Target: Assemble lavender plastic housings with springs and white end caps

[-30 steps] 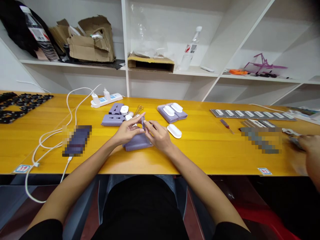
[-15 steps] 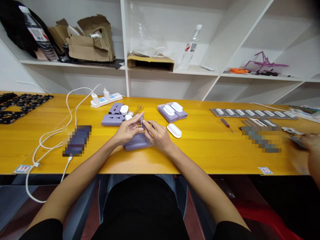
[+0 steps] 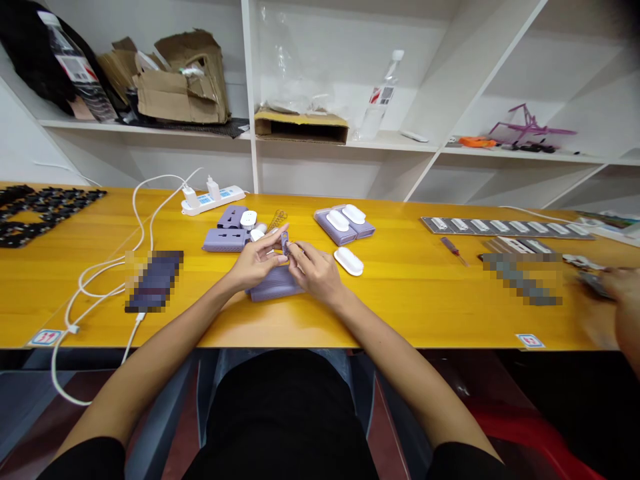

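Note:
A small flat purple piece is pinched upright between the fingers of my left hand. Against its right side press the closed fingertips of my right hand; whether they grip a smaller part there is too small to tell. Below both hands lies a ribbed purple case, partly covered by them. Purple socket blocks and a round white socket piece are just beyond my left hand, with a thin wire coil nearby. To the right of my right hand rests a white oval cover.
Two purple cases bearing white oval covers stand behind. A white power strip, cables and a phone are on the left. At right are a screwdriver, a grey strip of white parts and another person's blurred hand.
The small purple piece has turned slightly between my fingers, and my right fingers have shifted a little on it. My forearms stay in nearly the same place.

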`<state>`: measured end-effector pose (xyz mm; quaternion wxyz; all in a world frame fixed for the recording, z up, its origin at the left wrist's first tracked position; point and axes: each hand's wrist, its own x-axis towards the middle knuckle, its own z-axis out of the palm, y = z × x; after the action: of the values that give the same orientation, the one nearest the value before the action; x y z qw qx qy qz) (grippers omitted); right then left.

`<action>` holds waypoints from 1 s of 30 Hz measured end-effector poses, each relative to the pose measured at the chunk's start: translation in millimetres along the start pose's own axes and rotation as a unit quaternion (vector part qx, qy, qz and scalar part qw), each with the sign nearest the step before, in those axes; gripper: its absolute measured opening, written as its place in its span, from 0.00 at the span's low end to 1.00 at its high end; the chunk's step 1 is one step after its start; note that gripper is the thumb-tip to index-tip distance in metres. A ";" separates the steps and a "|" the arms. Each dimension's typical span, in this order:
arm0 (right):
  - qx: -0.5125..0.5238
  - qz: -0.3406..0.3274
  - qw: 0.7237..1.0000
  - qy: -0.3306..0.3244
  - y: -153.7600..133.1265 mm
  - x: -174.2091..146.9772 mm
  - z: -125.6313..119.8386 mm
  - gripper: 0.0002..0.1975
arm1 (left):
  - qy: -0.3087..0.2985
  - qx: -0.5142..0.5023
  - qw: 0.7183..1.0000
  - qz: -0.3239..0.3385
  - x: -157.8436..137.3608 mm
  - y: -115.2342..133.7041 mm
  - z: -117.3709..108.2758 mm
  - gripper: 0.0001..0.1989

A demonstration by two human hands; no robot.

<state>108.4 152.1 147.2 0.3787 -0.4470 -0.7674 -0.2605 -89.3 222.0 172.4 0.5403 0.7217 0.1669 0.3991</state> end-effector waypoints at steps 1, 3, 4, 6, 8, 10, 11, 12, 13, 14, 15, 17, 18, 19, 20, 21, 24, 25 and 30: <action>0.006 0.004 1.000 -0.004 0.0 0.2 -0.3 0.19 | -0.001 0.004 1.000 0.003 0.3 0.1 -0.1 0.43; 0.017 0.008 1.000 -0.011 0.2 0.4 -0.6 0.19 | -0.005 0.013 1.000 0.006 0.7 0.6 -0.2 0.43; 0.022 0.008 1.000 -0.013 0.2 0.5 -0.7 0.19 | -0.008 0.015 1.000 0.007 0.8 0.9 -0.3 0.42; 0.027 0.002 1.000 -0.012 0.5 0.7 -0.8 0.19 | -0.015 0.018 1.000 0.009 0.8 1.3 -0.5 0.42; 0.026 -0.005 1.000 -0.009 0.7 1.1 -1.2 0.18 | -0.022 0.022 0.999 0.010 0.6 1.1 -1.0 0.41; 0.022 -0.009 1.000 -0.012 0.9 1.5 -2.0 0.17 | -0.024 0.029 0.999 0.014 0.3 0.2 -1.8 0.40; 0.021 -0.008 1.000 -0.017 0.9 1.7 -2.5 0.16 | -0.023 0.035 0.999 0.017 0.2 -0.5 -2.3 0.40; 0.021 -0.007 0.999 -0.025 0.9 2.0 -3.0 0.16 | -0.022 0.041 0.999 0.021 0.1 -1.2 -2.8 0.39; 0.022 -0.007 0.999 -0.033 0.9 2.3 -3.6 0.16 | -0.021 0.047 0.998 0.026 0.0 -1.9 -3.4 0.38; 0.023 -0.007 0.999 -0.041 0.8 2.6 -4.2 0.16 | -0.022 0.053 0.998 0.030 0.0 -2.6 -3.9 0.37; 0.024 -0.007 0.999 -0.047 0.8 2.9 -4.8 0.15 | -0.023 0.059 0.997 0.035 -0.1 -3.1 -4.4 0.36; 0.024 -0.010 0.998 -0.054 0.6 3.6 -6.0 0.14 | -0.028 0.070 0.996 0.040 -0.2 -3.4 -5.2 0.35; 0.025 -0.013 0.998 -0.056 0.6 3.8 -6.6 0.13 | -0.031 0.076 0.996 0.042 -0.4 -3.2 -5.6 0.34; 0.025 -0.016 0.998 -0.058 0.6 4.1 -7.3 0.13 | -0.034 0.081 0.995 0.042 -0.5 -2.8 -5.8 0.34; 0.026 -0.019 0.998 -0.062 0.6 4.3 -7.9 0.13 | -0.038 0.086 0.995 0.042 -0.7 -2.2 -6.1 0.34; 0.026 -0.021 0.997 -0.067 0.6 4.5 -8.6 0.13 | -0.043 0.091 0.994 0.042 -1.1 -1.3 -6.2 0.33; 0.022 -0.020 0.996 -0.089 0.3 4.8 -10.7 0.13 | -0.053 0.108 0.992 0.041 -2.7 1.6 -6.2 0.32; 0.019 -0.020 0.995 -0.094 0.2 5.0 -11.4 0.14 | -0.052 0.118 0.991 0.043 -3.5 2.5 -5.9 0.32; 0.002 -0.027 0.993 -0.112 -0.2 5.5 -13.9 0.13 | -0.036 0.216 0.972 0.082 -7.2 5.8 -2.1 0.30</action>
<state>111.3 144.5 159.7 0.2842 -0.4520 -0.8171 -0.2176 -96.5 216.4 175.0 0.3429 0.8464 0.1700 0.3703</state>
